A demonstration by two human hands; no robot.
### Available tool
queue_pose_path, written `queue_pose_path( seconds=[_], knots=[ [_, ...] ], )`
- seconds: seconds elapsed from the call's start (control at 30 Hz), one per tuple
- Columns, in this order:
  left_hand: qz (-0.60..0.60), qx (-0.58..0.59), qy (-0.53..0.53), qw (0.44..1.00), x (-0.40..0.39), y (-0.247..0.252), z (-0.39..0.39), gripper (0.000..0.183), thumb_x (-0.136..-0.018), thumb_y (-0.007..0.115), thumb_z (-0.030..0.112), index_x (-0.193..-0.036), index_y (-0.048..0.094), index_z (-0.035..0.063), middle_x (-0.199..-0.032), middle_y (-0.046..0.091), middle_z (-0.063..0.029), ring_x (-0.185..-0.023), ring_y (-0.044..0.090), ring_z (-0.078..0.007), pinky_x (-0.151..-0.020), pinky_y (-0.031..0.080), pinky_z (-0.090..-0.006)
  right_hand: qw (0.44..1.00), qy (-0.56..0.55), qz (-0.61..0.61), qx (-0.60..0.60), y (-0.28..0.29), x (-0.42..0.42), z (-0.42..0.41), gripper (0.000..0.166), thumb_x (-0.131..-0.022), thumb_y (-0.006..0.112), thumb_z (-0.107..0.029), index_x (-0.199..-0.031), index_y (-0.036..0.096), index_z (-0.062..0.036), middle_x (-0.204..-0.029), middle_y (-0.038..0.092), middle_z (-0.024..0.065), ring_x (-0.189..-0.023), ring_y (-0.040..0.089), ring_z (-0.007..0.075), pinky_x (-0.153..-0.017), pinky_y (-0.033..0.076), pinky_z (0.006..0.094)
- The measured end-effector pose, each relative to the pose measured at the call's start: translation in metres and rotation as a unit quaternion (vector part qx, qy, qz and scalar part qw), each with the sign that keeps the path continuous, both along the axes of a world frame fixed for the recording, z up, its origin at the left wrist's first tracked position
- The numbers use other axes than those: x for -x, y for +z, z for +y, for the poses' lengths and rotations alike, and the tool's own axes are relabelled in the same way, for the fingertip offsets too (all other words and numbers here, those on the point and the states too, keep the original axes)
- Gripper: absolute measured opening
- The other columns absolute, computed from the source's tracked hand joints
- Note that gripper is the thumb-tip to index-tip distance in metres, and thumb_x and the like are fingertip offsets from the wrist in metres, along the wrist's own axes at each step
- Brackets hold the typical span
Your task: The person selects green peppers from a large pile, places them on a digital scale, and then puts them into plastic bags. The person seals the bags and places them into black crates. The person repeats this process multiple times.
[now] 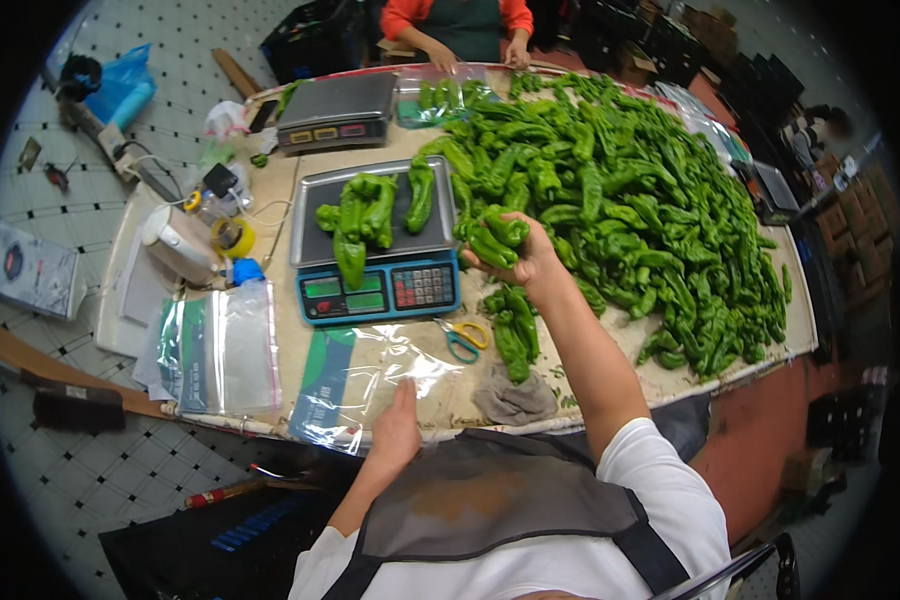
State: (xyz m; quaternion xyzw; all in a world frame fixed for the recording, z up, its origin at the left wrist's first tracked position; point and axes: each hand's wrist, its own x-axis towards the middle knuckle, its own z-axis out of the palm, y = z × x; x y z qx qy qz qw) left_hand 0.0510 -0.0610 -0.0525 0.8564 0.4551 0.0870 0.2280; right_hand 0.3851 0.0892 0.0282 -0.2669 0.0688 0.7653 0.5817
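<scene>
My right hand (521, 255) holds a few green peppers (493, 241) just right of the scale. The blue digital scale (379, 289) has a metal tray (307, 180) with several peppers (360, 210) on it, one hanging over the front edge. Flat on the table in front of the scale lies a clear printed plastic bag (330, 390). On its near part is my left hand (399, 424), fingers straight and close together, with nothing visible in them. Yellow-and-teal scissors (463, 340) lie beside the bag.
A large heap of green peppers (615, 180) spreads over the table's right side. Nearby are a grey cloth (516, 396), stacked bags (229, 349), yellow tape (234, 238) and a second scale (337, 109). Across the table, a person's hands (444, 58) are beside a bag of peppers (442, 97).
</scene>
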Motion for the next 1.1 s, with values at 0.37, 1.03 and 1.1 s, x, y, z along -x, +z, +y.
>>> queue_pose_path(
  seconds=[0.37, 1.03, 1.1],
  knots=[
    [0.022, -0.026, -0.02, 0.999, -0.006, 0.001, 0.002, 0.066, -0.071, 0.054, -0.006, -0.136, 0.041, -0.0059, -0.141, 0.044, -0.0246, -0.088, 0.065, -0.0421, -0.074, 0.053, -0.0474, 0.972, -0.015, 0.186, -0.145, -0.051, -0.016, -0.099, 0.051, -0.08, 0.055, -0.028, -0.124, 0.057, -0.0025, -0.126, 0.05, 0.0301, -0.109, 0.055, 0.0407, -0.086, 0.054, 0.0517],
    [-0.036, -0.057, 0.085, 0.994, 0.017, 0.035, 0.024, 0.077, -0.069, 0.055, -0.009, -0.143, 0.033, -0.0025, -0.15, 0.033, -0.022, -0.082, 0.064, -0.0434, -0.068, 0.053, -0.0465, 0.324, 0.325, -0.777, -0.431, -0.028, 0.106, -0.147, 0.058, -0.069, 0.07, -0.012, -0.125, 0.056, -0.0098, -0.12, 0.049, 0.0206, -0.109, 0.052, 0.0387, -0.087, 0.047, 0.0482],
    [-0.04, -0.051, 0.08, 0.995, 0.02, 0.042, 0.02, 0.081, -0.069, 0.055, -0.009, -0.145, 0.03, -0.0024, -0.152, 0.031, -0.0222, -0.081, 0.064, -0.0433, -0.068, 0.053, -0.0461, 0.203, 0.321, -0.827, -0.414, -0.039, 0.125, -0.147, 0.056, -0.068, 0.07, -0.012, -0.122, 0.059, -0.0114, -0.119, 0.049, 0.021, -0.106, 0.053, 0.0373, -0.082, 0.048, 0.0476]
  ],
)
